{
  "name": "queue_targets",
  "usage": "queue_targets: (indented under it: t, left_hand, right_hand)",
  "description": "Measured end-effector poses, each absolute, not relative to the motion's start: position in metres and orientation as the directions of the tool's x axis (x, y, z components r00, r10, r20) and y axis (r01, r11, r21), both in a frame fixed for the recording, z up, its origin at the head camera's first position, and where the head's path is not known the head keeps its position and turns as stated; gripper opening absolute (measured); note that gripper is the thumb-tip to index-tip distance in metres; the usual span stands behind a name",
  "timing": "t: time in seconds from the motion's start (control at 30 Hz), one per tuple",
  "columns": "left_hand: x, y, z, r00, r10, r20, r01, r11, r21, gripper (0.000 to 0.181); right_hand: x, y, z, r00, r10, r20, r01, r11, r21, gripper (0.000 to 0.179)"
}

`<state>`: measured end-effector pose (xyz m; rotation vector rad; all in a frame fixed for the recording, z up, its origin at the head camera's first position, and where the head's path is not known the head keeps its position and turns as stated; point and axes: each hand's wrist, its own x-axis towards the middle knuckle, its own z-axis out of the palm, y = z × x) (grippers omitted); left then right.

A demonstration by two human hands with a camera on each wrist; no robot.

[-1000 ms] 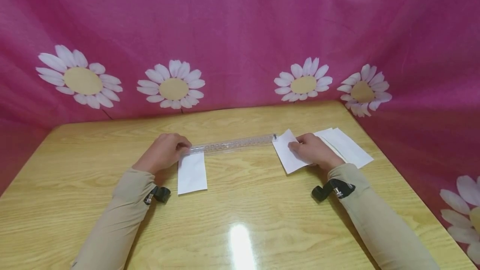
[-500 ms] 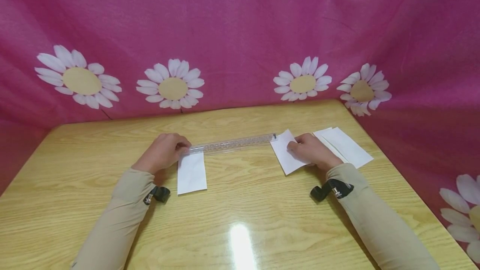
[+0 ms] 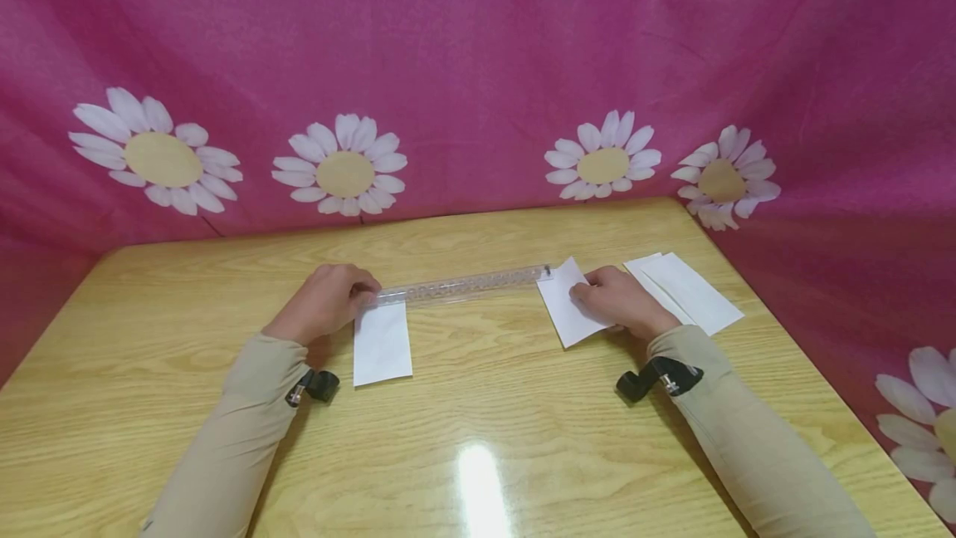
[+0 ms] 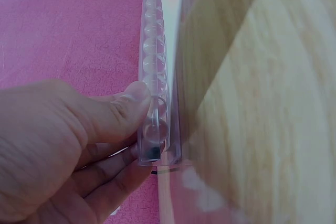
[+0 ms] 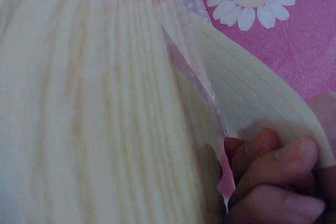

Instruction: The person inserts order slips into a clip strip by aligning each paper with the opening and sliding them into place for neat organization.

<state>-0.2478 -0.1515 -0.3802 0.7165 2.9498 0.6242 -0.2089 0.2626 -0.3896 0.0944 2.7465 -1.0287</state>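
A long clear plastic strip (image 3: 463, 283), with a row of round bubble-like shapes along it, spans between my hands in the head view. My left hand (image 3: 329, 301) pinches its left end; the left wrist view shows the thumb on top of the strip (image 4: 155, 61) and a small dark spot at the end. Below that end hangs a white paper slip (image 3: 382, 345), its top edge at the strip. My right hand (image 3: 623, 299) pinches another white paper (image 3: 568, 305), whose upper left corner meets the strip's right end. In the right wrist view the fingers curl under this paper (image 5: 252, 82).
Beside my right hand, more white papers (image 3: 690, 289) lie overlapping near the right edge of the wooden table (image 3: 463, 405). A pink cloth (image 3: 478, 65) with daisies hangs right behind the table and along its right side.
My right hand and its paper have shifted slightly left, bringing the paper's corner over the strip's right end. My left hand and the strip have stayed about the same.
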Motion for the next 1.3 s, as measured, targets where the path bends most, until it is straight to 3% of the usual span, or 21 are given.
queue_targets:
  t: [0.8,1.3]
  left_hand:
    - [-0.25,-0.152,-0.38,-0.888,0.457,0.051,0.439,0.81,0.389,0.019]
    - [-0.248,-0.152,-0.381,-0.888,0.455,0.062,0.441,0.807,0.392,0.019]
  right_hand:
    - [-0.206,0.253,-0.39,-0.952,-0.019,-0.306,0.198,0.725,-0.66,0.034]
    - [-0.207,0.25,-0.396,-0.957,-0.055,-0.283,0.17,0.686,-0.707,0.031]
